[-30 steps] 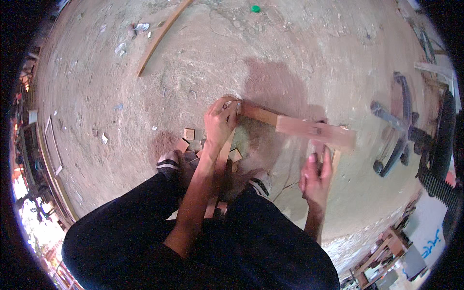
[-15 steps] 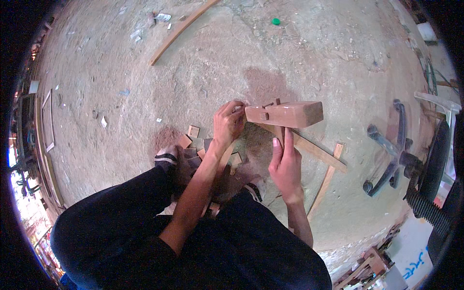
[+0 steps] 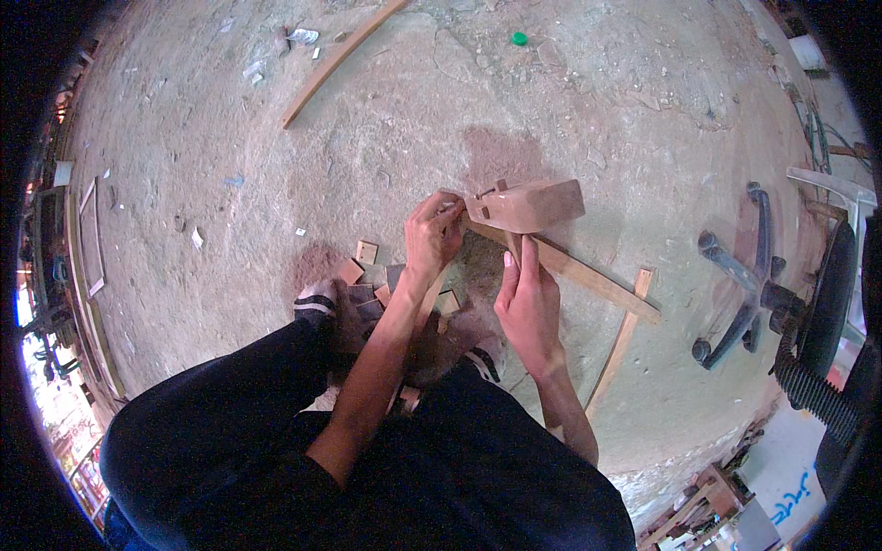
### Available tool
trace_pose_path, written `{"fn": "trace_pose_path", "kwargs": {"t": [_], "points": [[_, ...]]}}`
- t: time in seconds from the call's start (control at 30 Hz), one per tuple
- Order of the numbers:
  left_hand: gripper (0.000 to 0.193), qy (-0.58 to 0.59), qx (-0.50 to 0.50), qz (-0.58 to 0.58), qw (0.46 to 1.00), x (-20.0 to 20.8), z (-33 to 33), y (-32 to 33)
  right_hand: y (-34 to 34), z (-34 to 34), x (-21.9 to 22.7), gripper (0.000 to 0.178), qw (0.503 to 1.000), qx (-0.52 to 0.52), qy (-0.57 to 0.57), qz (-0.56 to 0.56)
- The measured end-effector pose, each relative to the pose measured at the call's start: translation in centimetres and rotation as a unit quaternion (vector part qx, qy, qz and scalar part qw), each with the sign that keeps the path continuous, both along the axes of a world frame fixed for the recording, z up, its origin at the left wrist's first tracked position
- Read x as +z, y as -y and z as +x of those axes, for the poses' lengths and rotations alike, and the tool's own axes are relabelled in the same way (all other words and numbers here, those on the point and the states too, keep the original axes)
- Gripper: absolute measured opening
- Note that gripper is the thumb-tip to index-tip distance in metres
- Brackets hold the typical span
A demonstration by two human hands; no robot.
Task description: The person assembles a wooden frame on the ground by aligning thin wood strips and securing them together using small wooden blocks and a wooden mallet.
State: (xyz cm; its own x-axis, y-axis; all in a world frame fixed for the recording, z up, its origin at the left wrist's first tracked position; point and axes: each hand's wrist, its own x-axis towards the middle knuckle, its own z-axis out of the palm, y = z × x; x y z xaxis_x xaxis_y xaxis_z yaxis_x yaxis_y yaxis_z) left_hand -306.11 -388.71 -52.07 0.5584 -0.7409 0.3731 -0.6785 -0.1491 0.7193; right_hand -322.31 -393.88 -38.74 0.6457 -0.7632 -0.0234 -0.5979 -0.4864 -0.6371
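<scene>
My right hand [image 3: 533, 317] is wrapped round the handle of a wooden mallet [image 3: 542, 208], thumb and forefinger along the handle. The block-shaped head has a small peg at its left end, which is beside my left fingertips. My left hand [image 3: 432, 241] is closed in a pinch at the far end of a light wooden strip [image 3: 593, 278]; whatever its fingers grip is hidden. That strip slants down to the right under the mallet and meets another strip [image 3: 617, 354] at a corner. A third piece runs beneath my left forearm.
Small wood blocks [image 3: 367, 252] are scattered by my feet. A long wooden strip [image 3: 335, 73] and a green cap [image 3: 519, 39] lie farther off on the dusty floor. To the right stands a star-shaped chair base [image 3: 749, 280]. Reddish sawdust [image 3: 501, 154] is heaped beyond my hands.
My right hand has brought the mallet slightly to the left and turned its head, so the left end sits closer to my left fingers. My left hand has stayed nearly in place.
</scene>
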Motion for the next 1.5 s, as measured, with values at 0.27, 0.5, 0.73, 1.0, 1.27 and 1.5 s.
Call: {"fn": "trace_pose_path", "kwargs": {"t": [0.27, 0.5, 0.73, 1.0, 1.27, 1.5], "points": [[0.026, -0.034, 0.011, -0.017, 0.999, 0.0, -0.2, 0.0, -0.1, 0.0, 1.5, 0.041, 0.997, -0.030, 0.046, 0.051], [0.020, -0.048, 0.006, -0.016, 0.999, -0.3, -0.1, 0.0, -0.6, 0.0, -0.3, 0.034, 0.999, 0.001, 0.037, 0.017], [0.023, -0.020, 0.007, -0.019, 1.000, -0.5, 0.0, 0.0, -0.9, -0.6, 0.0, 0.035, 0.998, 0.005, 0.049, 0.036], [0.023, -0.070, 0.009, -0.013, 0.997, -0.4, 0.0, -0.4, -1.4, -0.1, -0.7, 0.027, 0.999, 0.020, 0.033, -0.025], [0.024, -0.287, 0.033, -0.067, 0.955, -1.8, -0.3, 0.0, -1.2, 0.6, -0.8, 0.022, 0.998, 0.021, 0.054, -0.020], [0.024, -0.369, 0.048, -0.077, 0.925, -2.3, -0.9, 0.1, -2.0, -1.3, -1.5, 0.026, 0.999, 0.038, 0.034, 0.011]]}}
